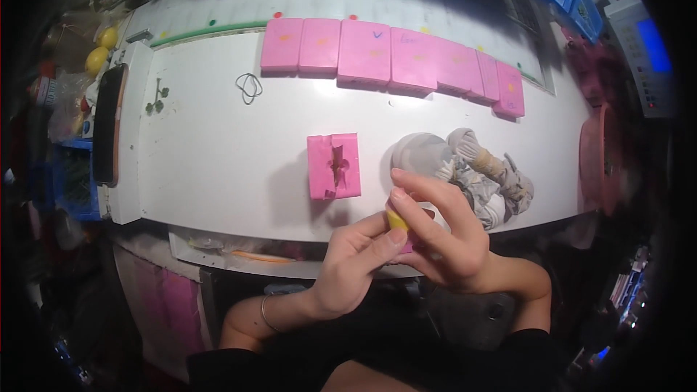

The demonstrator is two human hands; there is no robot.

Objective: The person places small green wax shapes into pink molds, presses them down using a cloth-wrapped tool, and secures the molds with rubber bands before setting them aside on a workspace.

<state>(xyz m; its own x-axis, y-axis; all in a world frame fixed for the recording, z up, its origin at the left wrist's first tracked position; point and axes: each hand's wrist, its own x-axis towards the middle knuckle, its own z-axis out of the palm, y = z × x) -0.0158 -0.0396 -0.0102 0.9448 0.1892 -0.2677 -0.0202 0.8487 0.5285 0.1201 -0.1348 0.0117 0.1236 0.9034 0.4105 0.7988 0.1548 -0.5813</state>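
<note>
My left hand (354, 265) and my right hand (459, 238) meet over the table's near edge. Between their fingertips is a small yellow piece (396, 219), mostly covered, so its kind cannot be made out. A bit of pink shows just below it, among the fingers. Both hands are closed, the left thumb pressing on the piece and the right fingers bent over it. Ahead and slightly left stands a pink mold block (317, 167) with a ragged hollow. Beyond my right hand lie grey, dusty cloth bundles (428, 152), bunched and tied.
Several pink blocks (363, 51) form a row along the back of the white table (210, 160). A thin dark band (249, 88) lies left of centre. At the left edge is a phone (110, 125). A device with a blue screen (653, 45) stands far right.
</note>
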